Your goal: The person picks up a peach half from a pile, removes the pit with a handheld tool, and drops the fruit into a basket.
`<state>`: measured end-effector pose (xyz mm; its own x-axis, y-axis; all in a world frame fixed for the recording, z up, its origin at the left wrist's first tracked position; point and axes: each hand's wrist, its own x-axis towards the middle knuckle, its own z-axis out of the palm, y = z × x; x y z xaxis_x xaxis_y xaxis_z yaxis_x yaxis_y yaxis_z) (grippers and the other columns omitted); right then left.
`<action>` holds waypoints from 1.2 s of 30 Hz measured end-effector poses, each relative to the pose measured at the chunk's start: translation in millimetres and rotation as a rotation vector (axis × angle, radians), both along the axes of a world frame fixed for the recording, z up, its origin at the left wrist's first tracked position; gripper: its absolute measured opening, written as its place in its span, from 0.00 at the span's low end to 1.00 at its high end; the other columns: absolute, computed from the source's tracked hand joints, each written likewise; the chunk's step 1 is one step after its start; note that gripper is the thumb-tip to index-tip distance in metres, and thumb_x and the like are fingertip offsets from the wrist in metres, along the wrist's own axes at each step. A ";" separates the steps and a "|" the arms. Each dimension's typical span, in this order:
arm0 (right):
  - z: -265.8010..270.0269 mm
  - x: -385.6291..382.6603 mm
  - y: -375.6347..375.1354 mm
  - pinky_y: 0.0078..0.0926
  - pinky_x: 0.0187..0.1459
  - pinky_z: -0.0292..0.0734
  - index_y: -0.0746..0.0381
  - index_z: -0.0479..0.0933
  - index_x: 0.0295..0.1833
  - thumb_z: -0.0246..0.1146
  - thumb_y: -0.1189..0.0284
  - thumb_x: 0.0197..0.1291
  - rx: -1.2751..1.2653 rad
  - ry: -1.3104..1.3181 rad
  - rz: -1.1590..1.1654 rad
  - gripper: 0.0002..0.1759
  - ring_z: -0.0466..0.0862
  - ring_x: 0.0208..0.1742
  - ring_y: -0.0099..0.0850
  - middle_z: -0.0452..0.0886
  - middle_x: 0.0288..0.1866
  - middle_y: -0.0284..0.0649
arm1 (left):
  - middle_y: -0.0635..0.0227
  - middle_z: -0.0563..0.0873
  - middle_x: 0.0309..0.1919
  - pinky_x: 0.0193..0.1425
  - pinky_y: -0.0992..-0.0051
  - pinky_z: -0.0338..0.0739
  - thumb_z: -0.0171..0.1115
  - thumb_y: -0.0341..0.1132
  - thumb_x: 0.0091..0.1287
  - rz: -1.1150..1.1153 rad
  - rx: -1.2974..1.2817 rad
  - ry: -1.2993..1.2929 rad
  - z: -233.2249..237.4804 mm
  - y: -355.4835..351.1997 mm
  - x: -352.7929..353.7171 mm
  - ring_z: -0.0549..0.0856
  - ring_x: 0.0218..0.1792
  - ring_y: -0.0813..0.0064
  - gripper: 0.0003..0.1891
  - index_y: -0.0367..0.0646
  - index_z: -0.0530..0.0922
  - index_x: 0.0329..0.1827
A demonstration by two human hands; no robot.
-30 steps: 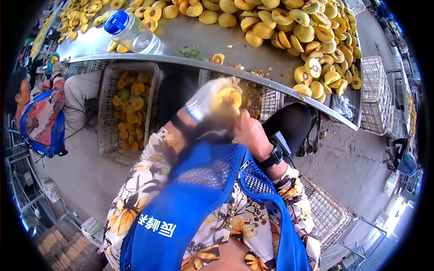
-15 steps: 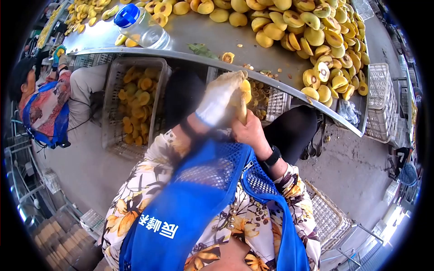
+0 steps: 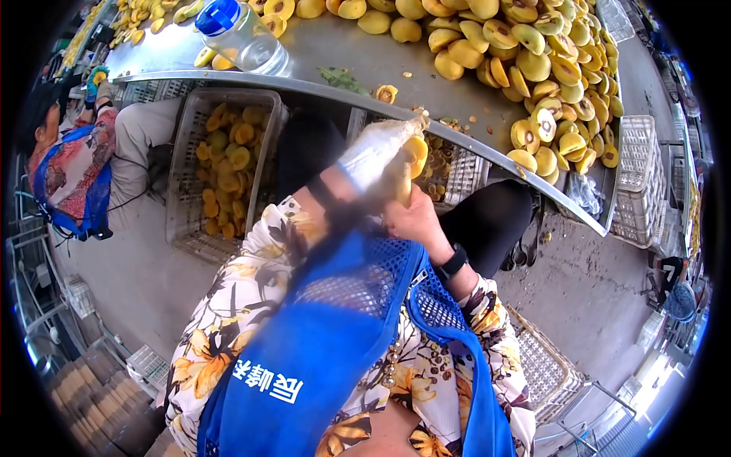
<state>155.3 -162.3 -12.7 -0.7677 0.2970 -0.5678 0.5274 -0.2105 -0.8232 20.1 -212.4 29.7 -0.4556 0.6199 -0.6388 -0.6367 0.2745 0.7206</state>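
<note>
My left hand (image 3: 378, 152), in a whitish glove, is closed around a yellow peach half (image 3: 416, 155) near the front edge of the metal table. Just below it, my bare right hand (image 3: 415, 222) grips a tool with a pale, slim handle (image 3: 403, 185). The tool's upper end meets the peach half, and its working tip is hidden. On the table beyond lies a large heap of halved peaches (image 3: 533, 65), some with the brown pit cavity showing. A single torn peach piece (image 3: 387, 94) rests by the table edge.
A clear bottle with a blue lid (image 3: 242, 38) stands on the metal table (image 3: 327, 57). Below are a crate of peach halves (image 3: 177, 171) and another crate (image 3: 466, 177). Stacked white crates (image 3: 638, 179) stand right. A co-worker (image 3: 72, 164) sits at left.
My two hands stay together at the table edge with small movements. The peach half has turned slightly and shows more of its rounded face. The view has shifted a little.
</note>
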 end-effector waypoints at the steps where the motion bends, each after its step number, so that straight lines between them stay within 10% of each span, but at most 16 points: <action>1: 8.9 -0.2 3.7 0.22 0.16 0.70 0.65 0.69 0.41 0.57 0.75 0.56 -0.136 -0.011 -0.009 0.08 0.74 0.15 0.24 0.74 0.18 0.37 | 0.67 0.82 0.31 0.35 0.79 0.76 0.56 0.41 0.67 0.025 0.168 -0.003 -4.7 -3.4 -0.7 0.81 0.32 0.77 0.14 0.40 0.79 0.44; 3: 32.5 -2.0 13.3 0.21 0.15 0.67 0.65 0.69 0.42 0.57 0.76 0.57 -0.407 -0.034 -0.022 0.08 0.71 0.14 0.22 0.71 0.18 0.35 | 0.67 0.79 0.24 0.30 0.77 0.74 0.56 0.41 0.68 0.081 0.506 -0.008 -17.4 -10.9 -2.6 0.79 0.27 0.76 0.12 0.40 0.79 0.38; 11: 32.5 -4.9 9.8 0.17 0.15 0.61 0.66 0.66 0.43 0.55 0.77 0.60 -0.586 0.024 0.057 0.08 0.66 0.14 0.20 0.67 0.19 0.33 | 0.66 0.84 0.40 0.39 0.78 0.78 0.54 0.35 0.69 0.125 0.004 0.307 8.8 -11.3 7.4 0.82 0.36 0.79 0.13 0.38 0.77 0.51; 16: 27.8 -2.4 11.1 0.16 0.17 0.60 0.66 0.65 0.45 0.55 0.78 0.60 -0.709 0.081 0.078 0.09 0.64 0.16 0.18 0.67 0.21 0.32 | 0.65 0.83 0.35 0.33 0.78 0.78 0.57 0.39 0.67 0.134 0.291 0.581 -27.9 -8.8 8.9 0.83 0.32 0.76 0.15 0.38 0.76 0.50; 20: 28.3 -3.1 7.6 0.16 0.17 0.62 0.66 0.65 0.44 0.55 0.77 0.60 -0.630 0.109 0.042 0.09 0.66 0.16 0.18 0.68 0.21 0.33 | 0.69 0.81 0.26 0.24 0.78 0.72 0.58 0.43 0.67 0.407 0.422 -0.240 -30.9 -4.3 13.4 0.78 0.23 0.77 0.13 0.44 0.79 0.46; 29: -7.5 -12.3 -20.1 0.13 0.17 0.60 0.61 0.68 0.40 0.53 0.79 0.59 0.152 0.275 0.097 0.04 0.66 0.16 0.15 0.70 0.21 0.27 | 0.63 0.81 0.30 0.25 0.75 0.78 0.59 0.54 0.63 0.386 0.325 -0.241 -13.3 -18.2 2.5 0.83 0.25 0.71 0.23 0.40 0.75 0.44; 32: 7.0 -11.9 -10.3 0.12 0.17 0.57 0.62 0.68 0.42 0.54 0.79 0.59 -0.299 0.199 0.139 0.06 0.64 0.17 0.15 0.67 0.20 0.28 | 0.62 0.83 0.33 0.25 0.76 0.77 0.60 0.51 0.64 0.359 0.097 0.308 -8.9 -21.4 1.8 0.83 0.25 0.73 0.20 0.40 0.78 0.43; 34: 30.1 -11.4 2.7 0.12 0.16 0.54 0.63 0.68 0.43 0.54 0.79 0.59 -0.855 0.099 0.169 0.07 0.63 0.17 0.15 0.64 0.19 0.28 | 0.62 0.83 0.35 0.26 0.77 0.77 0.60 0.49 0.65 0.320 0.192 0.190 -19.4 -26.0 0.2 0.82 0.26 0.76 0.19 0.40 0.79 0.42; 36: 23.5 -11.4 -0.1 0.12 0.16 0.53 0.63 0.67 0.44 0.53 0.79 0.60 -0.886 0.146 0.128 0.07 0.61 0.17 0.15 0.63 0.19 0.28 | 0.66 0.83 0.34 0.28 0.79 0.77 0.61 0.41 0.65 0.314 -0.005 0.185 10.9 -25.4 1.1 0.81 0.27 0.80 0.14 0.38 0.79 0.43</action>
<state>144.0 -162.4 10.8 -0.8471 -0.2944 -0.4424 0.4932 -0.7456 -0.4481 21.3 -237.8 40.6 -0.7315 0.4282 -0.5305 -0.5495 0.0903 0.8306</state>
